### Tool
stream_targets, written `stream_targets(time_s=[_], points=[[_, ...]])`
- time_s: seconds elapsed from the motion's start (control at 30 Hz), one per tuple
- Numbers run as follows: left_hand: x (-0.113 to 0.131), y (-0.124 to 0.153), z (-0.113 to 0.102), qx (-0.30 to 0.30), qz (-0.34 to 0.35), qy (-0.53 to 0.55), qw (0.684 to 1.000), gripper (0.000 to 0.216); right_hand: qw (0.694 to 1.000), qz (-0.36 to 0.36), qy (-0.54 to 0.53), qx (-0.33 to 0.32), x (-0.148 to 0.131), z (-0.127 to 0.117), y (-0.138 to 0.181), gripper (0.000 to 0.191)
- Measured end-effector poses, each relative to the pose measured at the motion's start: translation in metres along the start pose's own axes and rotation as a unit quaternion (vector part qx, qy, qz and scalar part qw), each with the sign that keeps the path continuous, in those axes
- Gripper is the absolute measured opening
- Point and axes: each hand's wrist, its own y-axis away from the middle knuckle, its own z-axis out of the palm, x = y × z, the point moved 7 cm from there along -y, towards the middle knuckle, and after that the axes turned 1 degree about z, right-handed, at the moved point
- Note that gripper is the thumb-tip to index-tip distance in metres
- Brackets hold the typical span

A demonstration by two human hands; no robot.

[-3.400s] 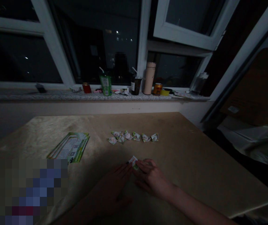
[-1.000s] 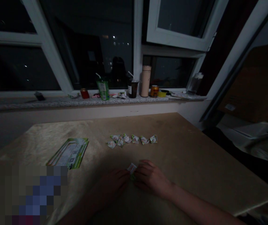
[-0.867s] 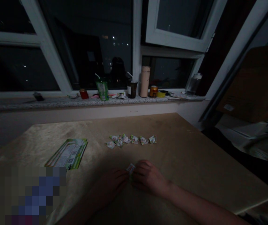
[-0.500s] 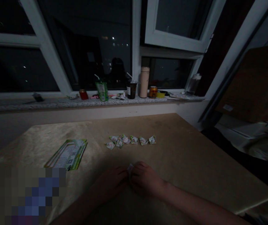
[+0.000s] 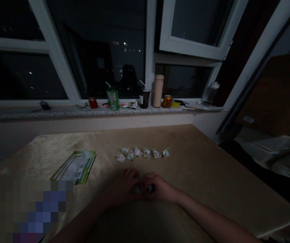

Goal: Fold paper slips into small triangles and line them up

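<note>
My left hand and my right hand meet low over the table, fingers curled and their tips close together. Between them shows a small pale folded piece, dim and mostly covered by the fingers, so its exact kind is unclear. Just beyond the hands lies a loose row of several small folded triangular pieces, printed green and white. To the left, flat green-and-white printed packets lie overlapping on the cloth.
A shiny beige cloth covers the table. Behind it, the stone windowsill holds a green cup, a dark drink cup, a pink flask, a red jar and an orange can. A blurred patch hides the lower left.
My fingers have shifted around the pale piece, the left fingers lifting and both hands arching more. The piece now sits lower between them. The camera view has moved slightly.
</note>
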Motion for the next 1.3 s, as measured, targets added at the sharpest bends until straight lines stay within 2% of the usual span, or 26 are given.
stream_targets(time_s=[0.27,0.6,0.73,0.83,0.9,1.0,1.2,1.3], points=[[-0.005,-0.001,0.011,0.021,0.052,-0.05,0.997,0.027,0.997,0.007,-0.082,-0.008,0.001,-0.003,-0.001,0.014],[0.0,-0.002,0.011,0.026,0.054,-0.077,0.995,0.011,0.991,0.026,-0.134,0.004,0.0,-0.006,0.0,0.022],[0.002,-0.004,0.01,0.028,0.048,-0.077,0.995,0.013,0.997,0.036,-0.048,0.041,-0.001,-0.015,0.005,0.014],[0.001,-0.005,0.011,0.029,0.043,-0.076,0.996,0.015,0.994,0.042,0.088,0.05,-0.001,-0.023,0.009,0.025],[0.0,-0.006,0.013,0.03,0.043,-0.072,0.996,0.017,0.988,0.057,0.136,0.035,0.003,-0.025,0.011,0.026],[-0.001,-0.006,0.013,0.03,0.044,-0.063,0.997,0.019,0.986,0.062,0.153,0.016,0.005,-0.024,0.012,0.023],[0.005,0.0,0.006,0.03,0.047,-0.037,0.998,0.019,0.992,0.006,0.123,0.004,0.001,-0.021,0.011,0.012],[0.006,0.002,0.004,0.031,0.039,-0.014,0.999,0.031,0.994,-0.001,0.111,0.007,0.001,-0.022,0.011,0.013]])
